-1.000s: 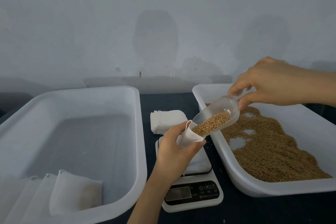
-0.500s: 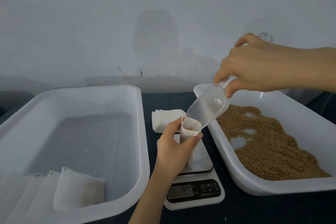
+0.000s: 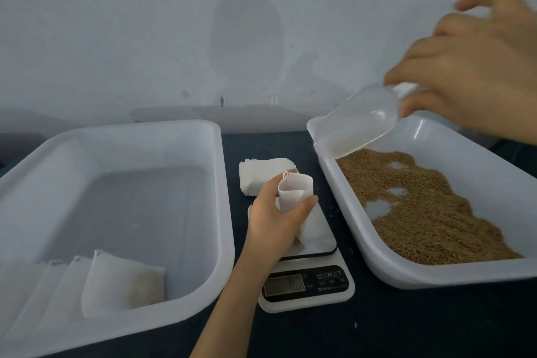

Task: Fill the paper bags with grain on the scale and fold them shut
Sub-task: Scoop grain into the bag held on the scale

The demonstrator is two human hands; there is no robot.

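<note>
Left hand (image 3: 273, 221) grips a small white paper bag (image 3: 293, 192), mouth open, upright on the scale (image 3: 308, 285). Right hand (image 3: 476, 67) holds an empty clear scoop (image 3: 357, 122) above the grain (image 3: 421, 206). The scale's lettering is too blurred to read.

— What carries everything?
— A dark table (image 3: 406, 328). The left tub (image 3: 229, 227) and the right tub (image 3: 436, 276), both white, rest on it.
— And between them?
— A scale (image 3: 305, 288), a stack of white bags (image 3: 255, 174) just behind it, and a few stray grains (image 3: 355, 325).
</note>
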